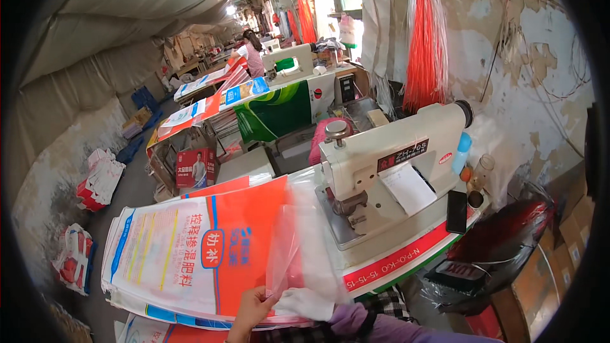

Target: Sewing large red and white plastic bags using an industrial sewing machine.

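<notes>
A stack of printed woven plastic sacks (pixel 159 248), orange, white and blue, lies flat on the table in front of me. A translucent plastic liner (pixel 298 228) spreads over the right end of the top sack and reaches toward the sewing machine (pixel 394 165). My bare left hand (pixel 254 306) is closed at the sack's near edge, its fingers pinching the liner's corner. Right beside it, my right hand (pixel 306 303), in a white glove, has its fingers bent together on the liner. Part of the grip of both hands is hidden by the film.
A notepad (pixel 408 188) rests on the machine's bed, with a phone (pixel 456 212) and a blue bottle (pixel 462 152) nearby. Red and white strands (pixel 426 44) hang on the wall. Another person (pixel 251 57) works farther back. Bundled sacks (pixel 75 259) lie on the left floor.
</notes>
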A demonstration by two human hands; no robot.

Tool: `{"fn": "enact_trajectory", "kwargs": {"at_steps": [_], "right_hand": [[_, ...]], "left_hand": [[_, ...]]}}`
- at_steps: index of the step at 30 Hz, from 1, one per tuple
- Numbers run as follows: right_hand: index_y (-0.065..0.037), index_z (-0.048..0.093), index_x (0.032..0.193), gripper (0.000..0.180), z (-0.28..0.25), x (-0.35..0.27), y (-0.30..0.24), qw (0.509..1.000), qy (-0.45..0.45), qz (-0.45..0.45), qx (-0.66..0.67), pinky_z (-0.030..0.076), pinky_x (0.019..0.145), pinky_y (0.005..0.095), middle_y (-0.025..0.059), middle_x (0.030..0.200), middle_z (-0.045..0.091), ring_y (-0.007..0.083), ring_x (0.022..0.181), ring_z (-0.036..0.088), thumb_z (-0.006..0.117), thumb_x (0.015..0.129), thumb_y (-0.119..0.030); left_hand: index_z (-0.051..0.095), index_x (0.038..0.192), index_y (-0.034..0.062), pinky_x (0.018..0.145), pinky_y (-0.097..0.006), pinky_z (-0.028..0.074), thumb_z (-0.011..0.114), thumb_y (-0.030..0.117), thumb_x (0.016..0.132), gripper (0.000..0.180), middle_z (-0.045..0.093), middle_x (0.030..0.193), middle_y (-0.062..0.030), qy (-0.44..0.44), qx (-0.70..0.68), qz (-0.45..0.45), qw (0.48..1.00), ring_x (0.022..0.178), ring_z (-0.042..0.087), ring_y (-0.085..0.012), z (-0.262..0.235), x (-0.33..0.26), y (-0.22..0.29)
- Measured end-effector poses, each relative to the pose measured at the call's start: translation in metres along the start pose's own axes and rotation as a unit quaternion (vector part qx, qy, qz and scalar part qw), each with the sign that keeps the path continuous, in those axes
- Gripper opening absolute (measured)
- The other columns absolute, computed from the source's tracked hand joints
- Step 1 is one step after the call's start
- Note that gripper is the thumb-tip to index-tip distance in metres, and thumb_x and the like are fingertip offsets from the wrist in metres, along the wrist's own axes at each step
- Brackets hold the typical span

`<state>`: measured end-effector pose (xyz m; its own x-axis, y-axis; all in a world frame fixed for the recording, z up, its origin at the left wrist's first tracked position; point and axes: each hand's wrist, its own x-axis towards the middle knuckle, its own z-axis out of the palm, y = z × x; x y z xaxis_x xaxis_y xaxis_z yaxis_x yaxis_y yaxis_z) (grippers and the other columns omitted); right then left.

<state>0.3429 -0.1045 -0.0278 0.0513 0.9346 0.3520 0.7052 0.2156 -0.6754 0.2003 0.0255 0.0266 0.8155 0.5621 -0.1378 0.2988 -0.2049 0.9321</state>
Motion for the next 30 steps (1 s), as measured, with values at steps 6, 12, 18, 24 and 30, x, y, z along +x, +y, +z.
{"fn": "enact_trajectory", "kwargs": {"at_steps": [6,12,18,24,30], "right_hand": [[-0.009,0.068,0.102,0.03,0.094,0.045,0.027,0.942,0.035,-0.064,0.329,0.048,0.091,0.0396,0.014,0.094,0.066,0.0302,0.094,0.063,0.063,0.081,-0.03],[-0.007,0.063,0.058,0.022,-0.006,0.099,-0.046,0.992,-0.014,-0.115,-0.04,0.046,0.047,0.0404,0.013,0.055,0.058,0.027,0.047,0.056,0.061,0.075,-0.021],[-0.006,0.061,0.108,0.036,-0.007,0.09,0.036,0.972,0.234,0.019,-0.001,0.048,0.085,0.0395,0.0124,0.107,0.064,0.0268,0.099,0.06,0.065,0.081,-0.03],[-0.011,0.059,0.123,0.05,-0.04,0.056,0.032,0.874,0.431,0.223,0.025,0.041,0.101,0.0421,0.0144,0.124,0.057,0.0335,0.116,0.052,0.072,0.079,-0.032],[-0.008,0.064,0.114,0.035,-0.05,0.035,0.061,0.948,0.278,0.028,-0.154,0.047,0.092,0.0393,0.0157,0.113,0.061,0.0306,0.1,0.059,0.067,0.084,-0.025]], "left_hand": [[0.062,0.075,0.0026,0.047,-0.035,0.042,0.07,0.015,0.082,0.016,0.056,0.053,-0.0027,0.128,0.348,0.141,0.918,0.051,0.056,-0.0128,-0.012,-0.025,0.07],[0.065,0.083,0.0025,0.068,-0.035,0.043,0.069,0.01,0.081,0.009,0.061,0.068,-0.0088,0.151,0.49,-0.019,0.858,0.062,0.057,-0.0211,-0.071,-0.173,0.092],[0.073,0.093,0.0057,0.064,-0.035,0.051,0.07,0.004,0.081,0.012,0.07,0.079,-0.0109,0.221,0.549,0.077,0.802,0.066,0.066,-0.0242,-0.056,-0.206,0.065],[0.07,0.104,0.006,0.067,-0.037,0.05,0.061,0.015,0.092,0.018,0.071,0.089,-0.0078,0.248,0.49,0.022,0.835,0.075,0.067,-0.0236,-0.059,-0.212,0.045],[0.053,0.076,-0.0012,0.052,-0.031,0.033,0.065,0.001,0.082,0.014,0.044,0.06,-0.0082,0.382,0.404,0.087,0.826,0.054,0.038,-0.0199,-0.058,-0.19,0.031]]}}
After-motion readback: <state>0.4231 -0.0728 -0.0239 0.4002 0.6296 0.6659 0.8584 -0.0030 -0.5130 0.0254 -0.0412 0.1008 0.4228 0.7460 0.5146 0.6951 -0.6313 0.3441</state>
